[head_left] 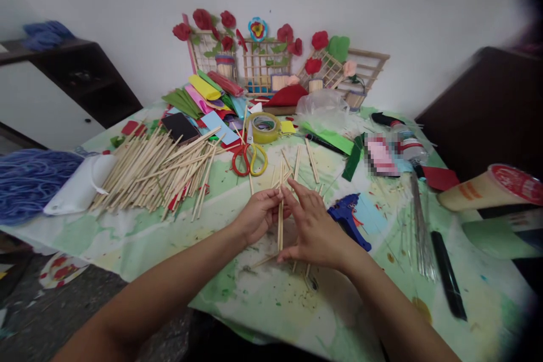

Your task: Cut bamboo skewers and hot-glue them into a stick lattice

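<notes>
Bare forearms (pixel 169 277) reach from the near edge over a table (pixel 220 203) spread with a green-and-white cloth. Left, a broad heap of wooden sticks (pixel 148 175) lies across it. At near centre, the right hand (pixel 314 229) is spread wide, thumb apart; whether it grips anything I cannot tell. Facing it, the left hand (pixel 263 214) is curled into a pinch. Just right sits a blue glue gun (pixel 348 212); farther off, red-and-yellow-handled scissors (pixel 250 145). Between both hands, a few thin sticks (pixel 280 226) are pinched in the left.
</notes>
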`<state>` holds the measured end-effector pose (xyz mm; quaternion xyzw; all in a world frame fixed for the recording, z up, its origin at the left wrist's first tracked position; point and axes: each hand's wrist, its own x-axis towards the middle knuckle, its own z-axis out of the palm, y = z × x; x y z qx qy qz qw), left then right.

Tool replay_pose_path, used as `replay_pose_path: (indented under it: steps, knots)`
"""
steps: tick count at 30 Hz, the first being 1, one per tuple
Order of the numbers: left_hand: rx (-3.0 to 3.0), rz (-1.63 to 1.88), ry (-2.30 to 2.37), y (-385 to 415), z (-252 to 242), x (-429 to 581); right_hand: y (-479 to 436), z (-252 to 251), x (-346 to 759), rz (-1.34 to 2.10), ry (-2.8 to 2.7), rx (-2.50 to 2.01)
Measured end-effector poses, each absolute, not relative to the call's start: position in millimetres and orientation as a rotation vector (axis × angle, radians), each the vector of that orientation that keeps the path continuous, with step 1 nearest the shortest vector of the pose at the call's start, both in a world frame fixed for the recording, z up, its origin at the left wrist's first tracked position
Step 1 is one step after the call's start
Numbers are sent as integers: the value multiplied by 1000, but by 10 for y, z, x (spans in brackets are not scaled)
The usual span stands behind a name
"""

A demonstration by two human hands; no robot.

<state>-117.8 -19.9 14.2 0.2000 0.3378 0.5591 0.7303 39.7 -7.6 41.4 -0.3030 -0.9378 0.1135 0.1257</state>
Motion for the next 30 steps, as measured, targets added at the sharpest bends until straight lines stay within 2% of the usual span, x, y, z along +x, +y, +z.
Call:
replay_pose_path:
  steps: [18, 23, 30]
  knots:
    - [561, 1214, 721, -215, 173, -1156, -50, 334, 389, 365, -2748, -879]
    - [543, 1231, 752, -208, 165, -1167, 4, 360, 437, 677, -2638, -774]
    - [558, 998, 704, -271, 179, -1129, 125, 307, 382, 1254, -1709, -1125]
